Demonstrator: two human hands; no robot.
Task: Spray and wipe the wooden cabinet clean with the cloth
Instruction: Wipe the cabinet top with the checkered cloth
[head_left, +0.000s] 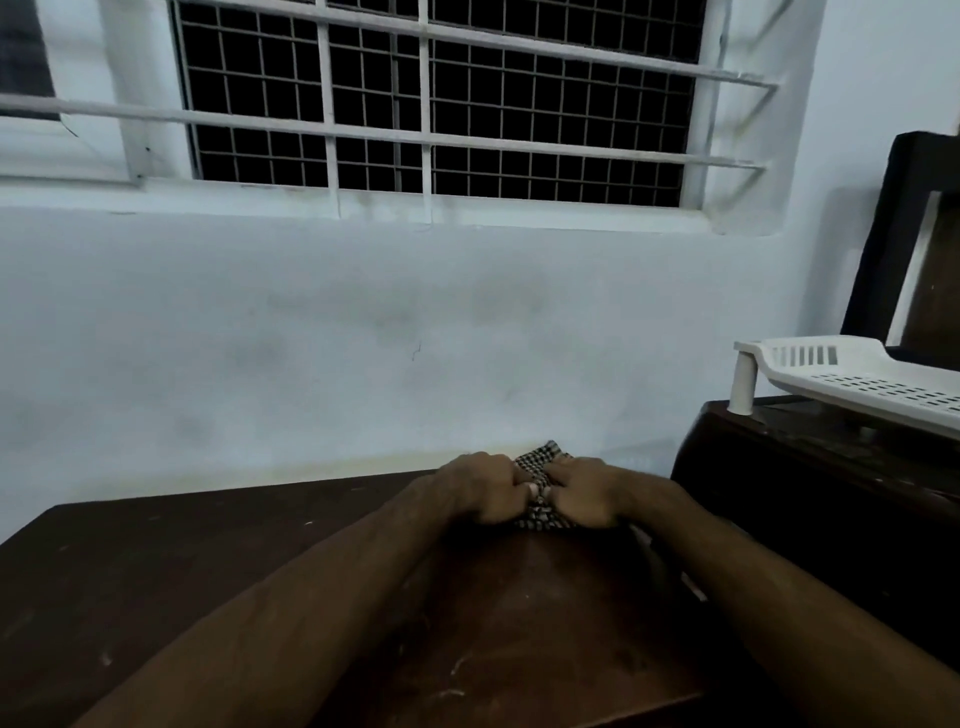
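The cloth (540, 486) sits just right of centre in the lower half of the frame, bunched into a small lump on the far part of the cabinet (156, 582) top, close to the wall (363, 338). It is woven in a fine black-and-white check; a peak of it sticks up beyond the knuckles and a further fold shows below, between the two hands. Most of it is covered by the hands, so its full shape cannot be told.

The left hand (480, 486) and the right hand (587, 493) lie side by side on the cloth, nearly touching, each with fingers curled down and gripping the fabric. Both bare forearms run in from the bottom edge of the frame.

The cabinet fills the lower part of the frame. Its top is dark brown wood, dull, with pale scuffs and scratches, more reddish near the bottom centre.

At the right stands a second, darker piece of furniture (805, 493), just beside the cabinet. On it rests a white slotted plastic tray (841, 374) on short legs. Behind that, at the right edge, leans a dark frame (883, 234). A barred window (441, 104), black outside, spans the upper frame.
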